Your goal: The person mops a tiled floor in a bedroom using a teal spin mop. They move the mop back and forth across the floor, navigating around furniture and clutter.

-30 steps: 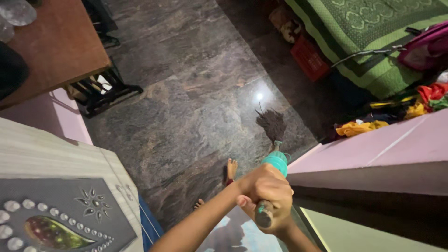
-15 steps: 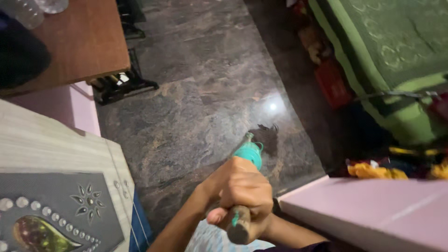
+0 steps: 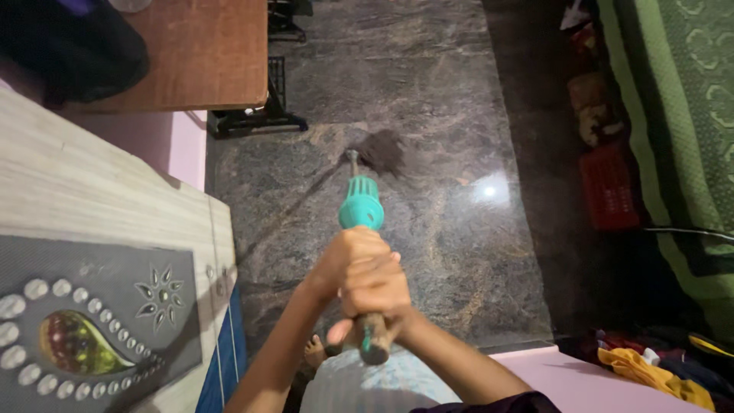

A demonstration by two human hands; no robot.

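Hands: both your hands are stacked on one stick, fists closed round it, near frame centre-bottom.
Left hand (image 3: pixel 353 256): upper grip, fingers wrapped fully round the broom handle (image 3: pixel 372 344), sitting just below the teal collar.
Right hand (image 3: pixel 378 294): lower grip, touching the left one, fingers curled tight on the same handle; the dark butt end of the handle pokes out below it.
Broom: teal ribbed collar (image 3: pixel 361 205) just above your fists, thin shaft running away from you, dark brush head (image 3: pixel 380 149) down on the floor.
Broom head spot: on the grey stone floor (image 3: pixel 428 92), mid-room, between the wooden table and the bed, well apart from both.
Floor: polished, one bright light glare (image 3: pixel 489 189) to the right of the shaft.
Left side: wooden table (image 3: pixel 206 53) with a dark bag (image 3: pixel 73 46) on it; nearer you a pale wood-grain cabinet top (image 3: pixel 84 191) with a grey panel set with studs and a coloured teardrop (image 3: pixel 73 344).
Right side: green patterned bedspread (image 3: pixel 680 115), red crate (image 3: pixel 608 187) on the floor beside it, yellow cloth (image 3: pixel 650 371) heaped at lower right.
Below hands: your bare toes (image 3: pixel 315 353) on the floor, light patterned garment, pink ledge (image 3: pixel 604 390) at the bottom edge.
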